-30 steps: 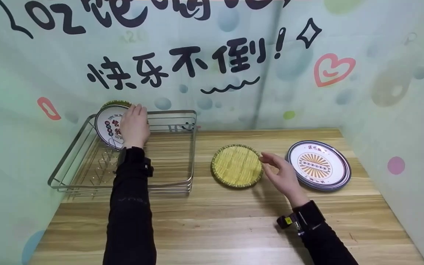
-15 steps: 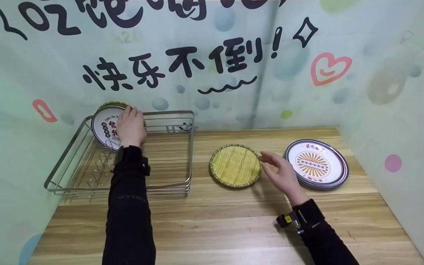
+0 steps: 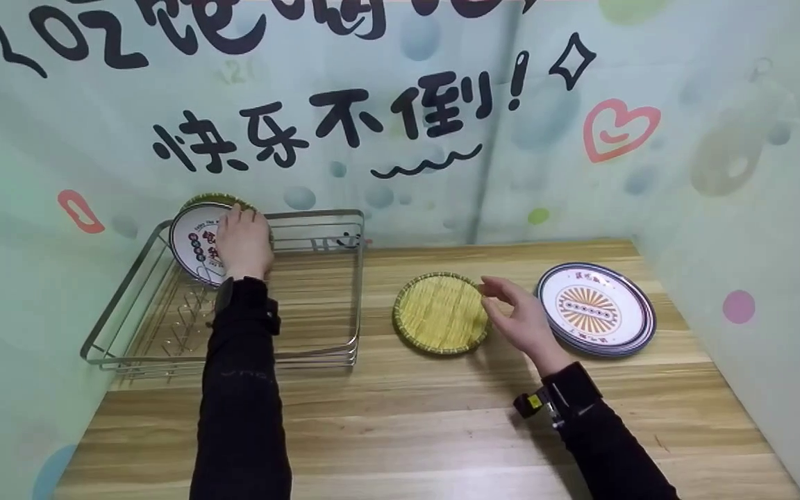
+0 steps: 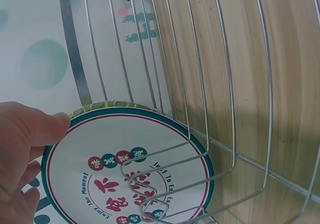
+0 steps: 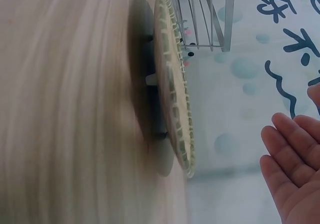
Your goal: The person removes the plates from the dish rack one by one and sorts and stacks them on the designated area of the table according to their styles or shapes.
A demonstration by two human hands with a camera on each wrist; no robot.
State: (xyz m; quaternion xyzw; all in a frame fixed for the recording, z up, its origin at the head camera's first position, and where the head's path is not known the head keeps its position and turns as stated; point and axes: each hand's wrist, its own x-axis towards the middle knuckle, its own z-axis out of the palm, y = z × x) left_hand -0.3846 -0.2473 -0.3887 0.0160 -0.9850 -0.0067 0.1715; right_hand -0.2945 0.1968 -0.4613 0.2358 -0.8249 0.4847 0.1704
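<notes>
In the head view a white printed plate (image 3: 195, 239) with a dark rim stands tilted at the back left of the wire dish rack (image 3: 360, 292). My left hand (image 3: 244, 243) holds its upper right edge; in the left wrist view the thumb lies at the rim of the plate (image 4: 130, 159). Behind it shows the rim of a woven round (image 3: 219, 198). Another woven round (image 3: 440, 312) lies on the table right of the rack. My right hand (image 3: 521, 319), fingers loosely bent, hovers by its right edge; the right wrist view shows that hand (image 5: 295, 169) apart from it.
Several stacked white plates (image 3: 594, 312) with blue rims sit on the right of the wooden table (image 3: 400, 430). Upright wire prongs (image 3: 181, 323) stand inside the rack's left part. A printed cloth wall (image 3: 344, 187) closes off the back and sides.
My right hand has shifted slightly left and up, closer over the woven round's edge. The left hand stays on the plate. The whole head view has drifted slightly.
</notes>
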